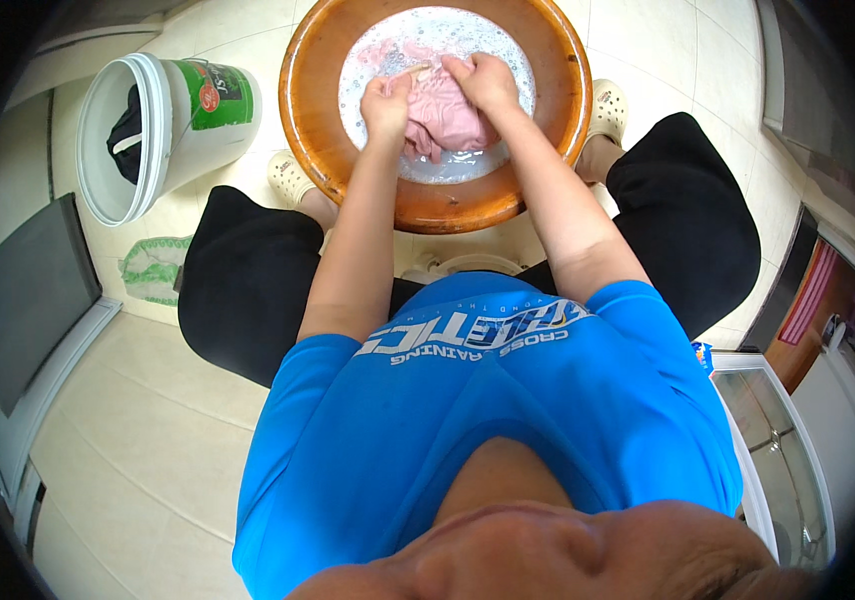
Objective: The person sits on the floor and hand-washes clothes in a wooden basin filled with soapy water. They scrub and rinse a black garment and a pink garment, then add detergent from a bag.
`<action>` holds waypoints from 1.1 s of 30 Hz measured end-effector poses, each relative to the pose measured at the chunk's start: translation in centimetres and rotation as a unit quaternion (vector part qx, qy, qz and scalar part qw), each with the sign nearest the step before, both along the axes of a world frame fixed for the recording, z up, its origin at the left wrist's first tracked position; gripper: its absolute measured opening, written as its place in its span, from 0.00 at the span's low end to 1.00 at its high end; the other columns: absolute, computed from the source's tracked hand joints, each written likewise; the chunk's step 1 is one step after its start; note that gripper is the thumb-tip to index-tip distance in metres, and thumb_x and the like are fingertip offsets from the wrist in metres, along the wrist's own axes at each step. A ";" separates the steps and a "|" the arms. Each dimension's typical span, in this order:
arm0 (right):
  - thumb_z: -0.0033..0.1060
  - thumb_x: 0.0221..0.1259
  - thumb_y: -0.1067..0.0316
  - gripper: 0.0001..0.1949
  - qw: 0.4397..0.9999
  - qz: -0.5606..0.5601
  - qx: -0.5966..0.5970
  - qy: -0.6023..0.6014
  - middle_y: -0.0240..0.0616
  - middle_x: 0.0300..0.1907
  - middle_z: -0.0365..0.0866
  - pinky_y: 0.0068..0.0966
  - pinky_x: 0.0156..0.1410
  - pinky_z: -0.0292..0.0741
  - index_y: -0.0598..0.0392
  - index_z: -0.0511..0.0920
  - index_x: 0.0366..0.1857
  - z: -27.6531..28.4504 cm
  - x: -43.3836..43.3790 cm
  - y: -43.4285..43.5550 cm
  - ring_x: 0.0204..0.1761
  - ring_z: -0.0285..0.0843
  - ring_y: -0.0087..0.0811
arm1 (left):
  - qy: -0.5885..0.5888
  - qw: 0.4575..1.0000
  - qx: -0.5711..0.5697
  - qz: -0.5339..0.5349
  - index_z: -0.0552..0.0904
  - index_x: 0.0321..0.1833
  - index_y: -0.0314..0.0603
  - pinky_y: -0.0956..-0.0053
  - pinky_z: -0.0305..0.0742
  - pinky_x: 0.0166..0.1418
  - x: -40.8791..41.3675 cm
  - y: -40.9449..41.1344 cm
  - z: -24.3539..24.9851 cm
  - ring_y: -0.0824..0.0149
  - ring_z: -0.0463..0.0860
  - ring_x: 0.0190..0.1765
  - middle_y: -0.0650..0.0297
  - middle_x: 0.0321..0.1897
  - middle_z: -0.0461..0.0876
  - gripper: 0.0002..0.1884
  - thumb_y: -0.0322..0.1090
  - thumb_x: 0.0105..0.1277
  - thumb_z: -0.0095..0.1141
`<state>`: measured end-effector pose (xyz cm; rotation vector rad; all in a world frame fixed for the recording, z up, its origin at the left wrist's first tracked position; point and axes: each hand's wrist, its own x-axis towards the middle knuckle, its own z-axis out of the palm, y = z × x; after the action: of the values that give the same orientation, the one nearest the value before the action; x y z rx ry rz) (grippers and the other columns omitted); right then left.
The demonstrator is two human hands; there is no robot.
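Observation:
A wet pink cloth garment (446,112) is bunched between my two hands, over sudsy water (465,166) in a round brown basin (442,206). My left hand (385,109) grips its left side, thumb on top. On the upper right, my right hand (487,81) pinches the fabric between thumb and fingers. A pale strip of the cloth shows near the thumbs. More pink fabric shows among the foam behind my hands. The lower part of the garment hangs at the water's surface, and what lies under the foam is hidden.
A white plastic bucket (172,180) with a green label stands at left, dark cloth (126,139) inside. My knees and clog-clad feet flank the basin on the tiled floor (660,45). A green-and-white mat (156,270) lies beside my left knee. A glass-paned white frame (780,450) is at lower right.

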<state>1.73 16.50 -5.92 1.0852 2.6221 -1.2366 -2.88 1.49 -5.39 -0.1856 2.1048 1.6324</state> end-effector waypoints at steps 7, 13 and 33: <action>0.56 0.56 0.57 0.16 0.967 0.191 -0.008 -0.169 0.52 0.44 0.79 0.37 0.52 0.72 0.57 0.78 0.43 -1.2 0.1 -2.2 0.48 0.77 0.47 | 0.058 0.920 -0.268 -0.280 0.77 0.40 0.29 0.57 0.73 0.47 1.0 -0.5 -6.5 0.43 0.78 0.44 0.41 0.37 0.79 0.18 0.40 0.55 0.56; 0.51 0.55 0.64 0.12 0.970 0.163 0.005 -0.181 0.52 0.45 0.78 0.36 0.55 0.71 0.57 0.80 0.39 -4.9 -1.8 -0.5 0.50 0.76 0.48 | -0.134 0.929 -0.236 -0.252 0.77 0.46 0.26 0.63 0.72 0.50 -2.4 0.5 -5.8 0.55 0.80 0.47 0.38 0.44 0.77 0.27 0.46 0.54 0.58; 0.43 0.61 0.40 0.26 0.999 -0.021 0.033 0.016 0.52 0.32 0.80 0.41 0.47 0.71 0.56 0.78 0.26 0.0 -5.5 2.2 0.40 0.78 0.50 | -0.108 0.952 0.277 0.077 0.79 0.38 0.30 0.76 0.73 0.41 -5.9 5.2 -0.4 0.70 0.78 0.35 0.60 0.33 0.81 0.15 0.39 0.68 0.48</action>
<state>-3.74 18.70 -5.96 1.1474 2.6952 -1.1912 -8.75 6.73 -5.76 -0.3289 1.4341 2.1164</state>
